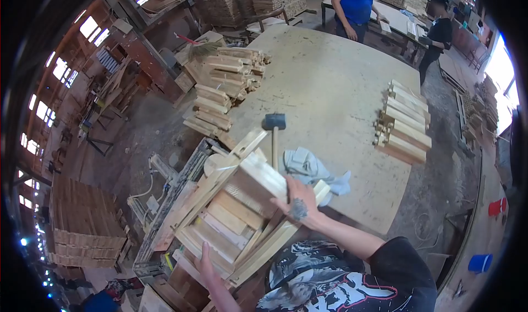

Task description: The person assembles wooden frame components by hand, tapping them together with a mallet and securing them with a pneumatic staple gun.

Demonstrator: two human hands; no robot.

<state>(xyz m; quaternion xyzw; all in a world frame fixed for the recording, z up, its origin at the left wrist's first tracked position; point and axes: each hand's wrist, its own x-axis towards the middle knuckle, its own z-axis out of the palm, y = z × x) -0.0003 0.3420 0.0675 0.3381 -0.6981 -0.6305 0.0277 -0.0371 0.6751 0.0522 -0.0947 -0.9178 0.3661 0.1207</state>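
A pale wooden frame (258, 255) with long side rails and crosspieces lies tilted in front of me, over a work stand. My left hand (208, 269) grips its near lower rail, thumb up along the wood; the other fingers are hidden behind it. My right hand (300, 201) holds the end of a wide pale board (263, 177) at the upper part of the frame, thumb on one side and fingers over the other. Just past the frame, a black-headed mallet (275, 122) lies on the table beside a crumpled grey cloth (308, 166).
Stacks of wooden pieces lie on the big table (324, 86), one pile (228, 81) at its left edge and another (404, 122) at its right. Clamps (159, 172) flank the stand at left. Two people (352, 7) stand beyond the table. A timber stack (85, 224) sits on the left floor.
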